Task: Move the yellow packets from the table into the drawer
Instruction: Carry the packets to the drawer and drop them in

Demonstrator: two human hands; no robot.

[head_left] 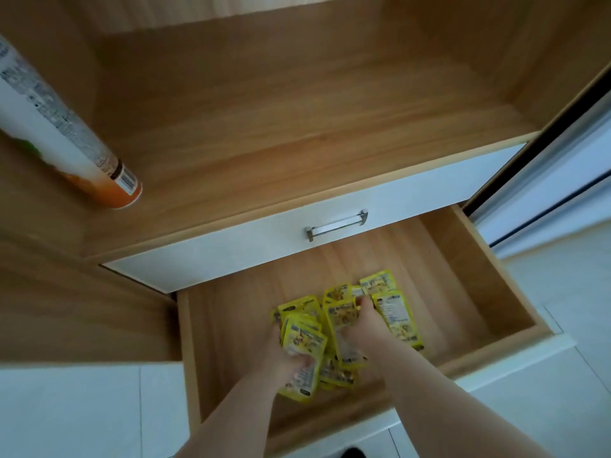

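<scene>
Looking pretty close to done here, honestly. The yellow packets [385, 310] are all bunched up down inside the open drawer [463, 292], roughly in its middle, and both arms reach in from the near side. The left grip [288, 358] is curled round a few packets at the near-left edge of the bunch. The right grip [362, 327] has its fingers wrapped over packets on the right side, so neither has let go yet. A couple of packets at the far end look like they lie flat on the drawer floor; for the ones in hand I can't tell if they touch bottom. Up on the desk [297, 127] I see no yellow packets at all, just a can [66, 127] off to the left, though the view cuts off the desk's edges. My guess is that all that's left is dropping this bunch.
</scene>
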